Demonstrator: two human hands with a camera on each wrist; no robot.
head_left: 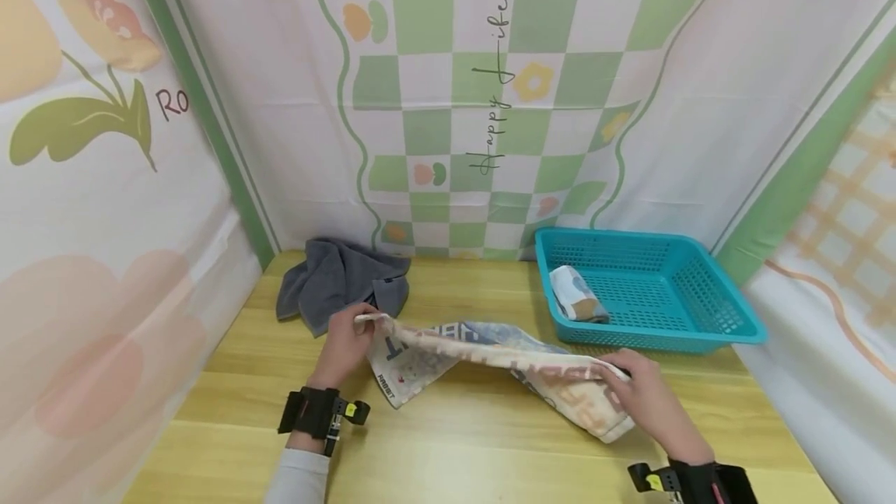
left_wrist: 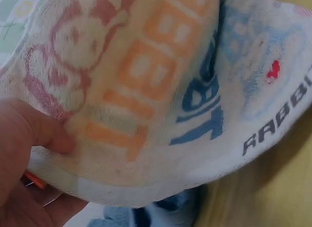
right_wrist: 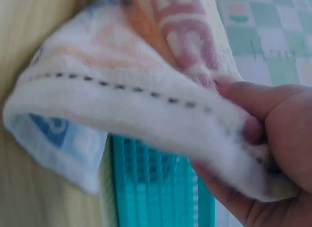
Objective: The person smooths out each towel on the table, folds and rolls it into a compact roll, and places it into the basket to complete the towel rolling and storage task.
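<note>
Table (head_left: 448,442) of yellow wood, teal basket (head_left: 700,317) far right with a rolled cloth (head_left: 577,295) in its left end. Printed towel (head_left: 490,360) stretched above the table centre, sagging. Grey towel (head_left: 336,282) heaped far left. Left hand (head_left: 344,344) pinches the printed towel's left end, right hand (head_left: 640,395) grips its right end.
</note>
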